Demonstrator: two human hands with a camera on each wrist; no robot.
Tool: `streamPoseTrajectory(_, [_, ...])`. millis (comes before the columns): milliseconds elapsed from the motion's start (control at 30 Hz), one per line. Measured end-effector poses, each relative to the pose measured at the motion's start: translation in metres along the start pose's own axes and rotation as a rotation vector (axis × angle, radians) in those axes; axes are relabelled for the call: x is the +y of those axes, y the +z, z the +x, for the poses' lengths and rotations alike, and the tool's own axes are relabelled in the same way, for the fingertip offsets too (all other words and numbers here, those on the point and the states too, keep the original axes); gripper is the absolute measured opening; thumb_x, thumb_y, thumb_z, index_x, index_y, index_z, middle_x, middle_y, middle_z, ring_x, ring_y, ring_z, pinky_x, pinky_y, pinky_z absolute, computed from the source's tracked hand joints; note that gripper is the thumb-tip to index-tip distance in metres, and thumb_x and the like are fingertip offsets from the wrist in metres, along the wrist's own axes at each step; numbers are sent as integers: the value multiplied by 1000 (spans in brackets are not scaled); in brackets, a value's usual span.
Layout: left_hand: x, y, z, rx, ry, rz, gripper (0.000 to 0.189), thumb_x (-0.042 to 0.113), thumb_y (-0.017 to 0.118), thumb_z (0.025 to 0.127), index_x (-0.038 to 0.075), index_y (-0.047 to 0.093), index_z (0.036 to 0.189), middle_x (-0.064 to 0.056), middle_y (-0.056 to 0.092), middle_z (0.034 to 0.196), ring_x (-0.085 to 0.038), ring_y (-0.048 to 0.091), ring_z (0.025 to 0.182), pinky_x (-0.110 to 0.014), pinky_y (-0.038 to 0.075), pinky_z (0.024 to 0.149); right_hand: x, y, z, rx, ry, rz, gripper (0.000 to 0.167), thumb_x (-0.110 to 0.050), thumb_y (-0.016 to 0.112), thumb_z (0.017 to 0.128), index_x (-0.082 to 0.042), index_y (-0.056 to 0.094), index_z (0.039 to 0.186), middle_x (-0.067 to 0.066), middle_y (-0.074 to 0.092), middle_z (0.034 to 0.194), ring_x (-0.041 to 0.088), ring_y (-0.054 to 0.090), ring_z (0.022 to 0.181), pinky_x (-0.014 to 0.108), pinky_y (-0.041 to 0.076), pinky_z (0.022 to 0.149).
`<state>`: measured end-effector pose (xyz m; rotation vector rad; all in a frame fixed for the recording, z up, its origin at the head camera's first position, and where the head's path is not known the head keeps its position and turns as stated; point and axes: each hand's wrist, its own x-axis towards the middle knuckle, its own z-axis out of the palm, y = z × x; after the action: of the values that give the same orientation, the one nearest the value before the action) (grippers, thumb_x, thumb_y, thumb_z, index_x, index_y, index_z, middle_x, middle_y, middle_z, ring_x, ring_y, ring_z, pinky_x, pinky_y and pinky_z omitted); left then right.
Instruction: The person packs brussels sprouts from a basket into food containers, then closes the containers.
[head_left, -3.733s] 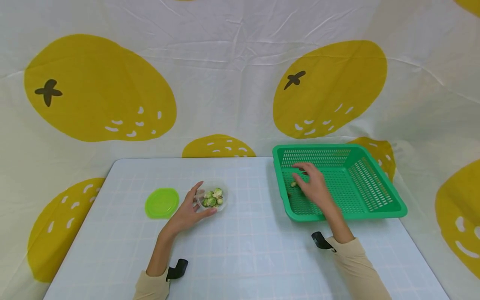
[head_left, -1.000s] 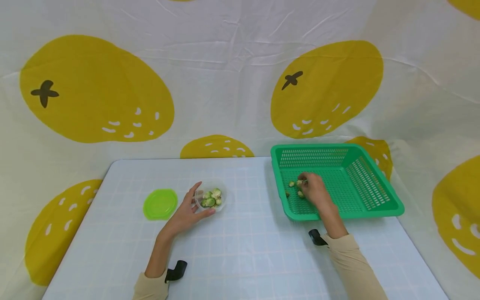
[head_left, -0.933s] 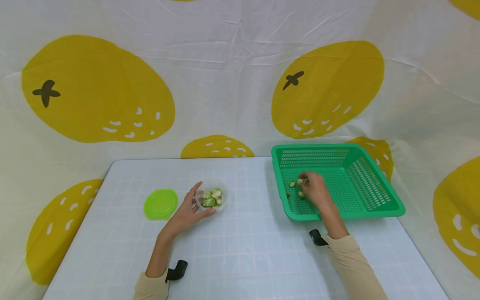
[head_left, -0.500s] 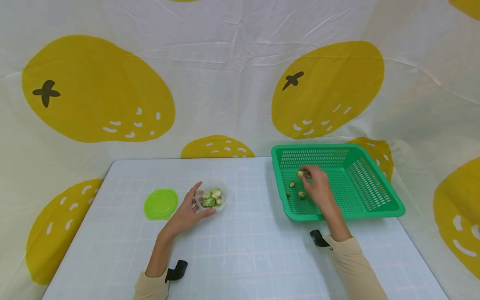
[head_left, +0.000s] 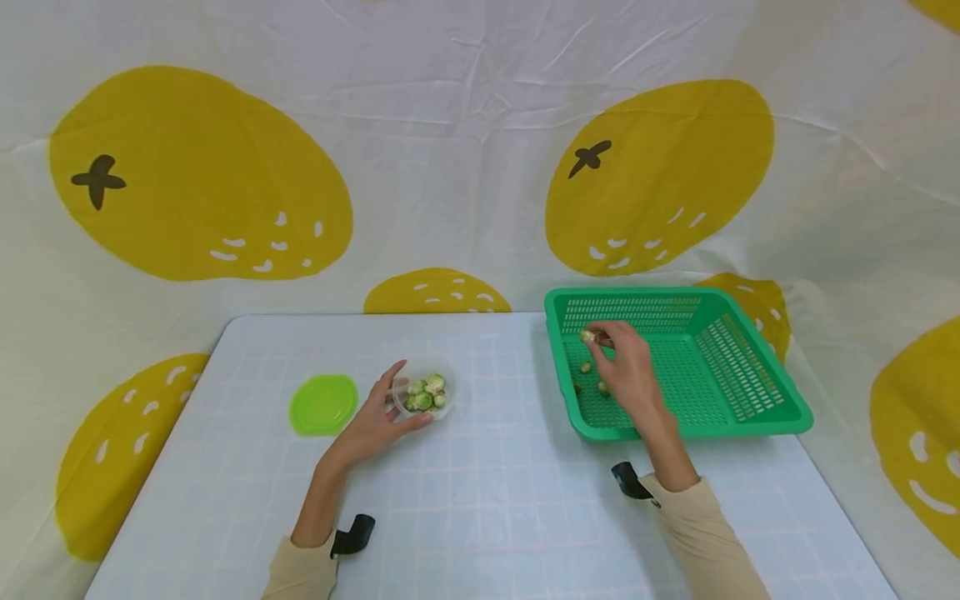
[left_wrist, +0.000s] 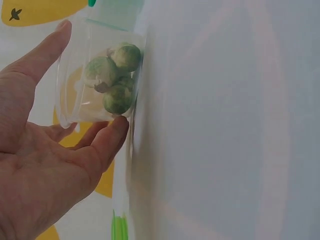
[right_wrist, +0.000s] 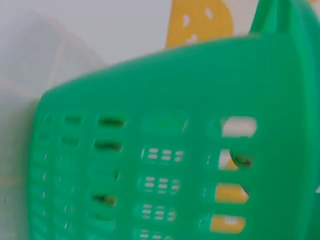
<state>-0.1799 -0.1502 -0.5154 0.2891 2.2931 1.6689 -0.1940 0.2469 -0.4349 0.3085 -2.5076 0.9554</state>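
Observation:
My left hand holds a small clear plastic tub from its left side, thumb and fingers spread round the wall. Inside the tub are several Brussels sprouts, piled at the bottom in the left wrist view. Over the left part of a green perforated basket, my right hand pinches one Brussels sprout between thumb and fingertips. A few more sprouts lie on the basket floor below that hand. The right wrist view is filled by the basket's slotted outer wall, which hides the hand.
A bright green round lid lies flat on the table to the left of the tub. The white checked tabletop ends at a hanging cloth printed with yellow fruit. The basket's raised rim stands between the hands.
My right hand reached down into the basket, took hold of a Brussels sprout, and has since lifted it up and leftward toward the basket's left rim. The left hand and tub stay in place.

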Motion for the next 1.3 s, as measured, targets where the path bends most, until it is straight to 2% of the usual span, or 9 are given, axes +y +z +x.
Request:
streamPoseTrajectory(367, [1,0,-1,8,4,-13,105,33,85,88,21,14,165,-20,27,161,-41,35,143,-54,33,119,-34,15,3,65,-80,99,20,0,73,94,3,72,114,15,68,112,29,70,98,41,59,86])
streamPoseTrajectory(467, [1,0,-1,9,1,-13,106,34,85,88,22,14,165,-20,27,162,-41,35,143,-53,34,119,-43,21,4,49,-90,128,20,2,74,93,3,72,113,15,68,112,28,70,99,38,59,87])
streamPoseTrajectory(667, [3,1,0,15,-21,-23,107,34,85,87,23,14,165,-19,26,163,-41,34,144,-53,33,120,-54,34,6,21,-122,196,21,2,74,93,3,71,114,15,68,111,29,70,100,43,60,88])
streamPoseTrajectory(767, [4,2,-1,22,-37,-18,106,34,86,87,23,15,165,-20,26,163,-41,34,143,-53,32,120,-60,40,7,10,-139,221,20,2,73,93,3,71,113,14,68,110,28,70,100,42,60,89])
streamPoseTrajectory(1000, [6,2,-2,27,-42,-32,104,29,86,87,22,17,165,-21,26,163,-42,35,142,-55,31,120,-74,54,6,-37,-169,215,17,2,73,94,2,72,110,13,69,106,26,67,99,38,60,89])
streamPoseTrajectory(1300, [6,3,-1,40,-56,-20,106,33,86,86,22,16,165,-20,26,163,-42,36,142,-54,32,120,-86,71,3,-103,-218,214,18,3,74,92,0,72,110,11,70,108,25,66,101,37,60,88])
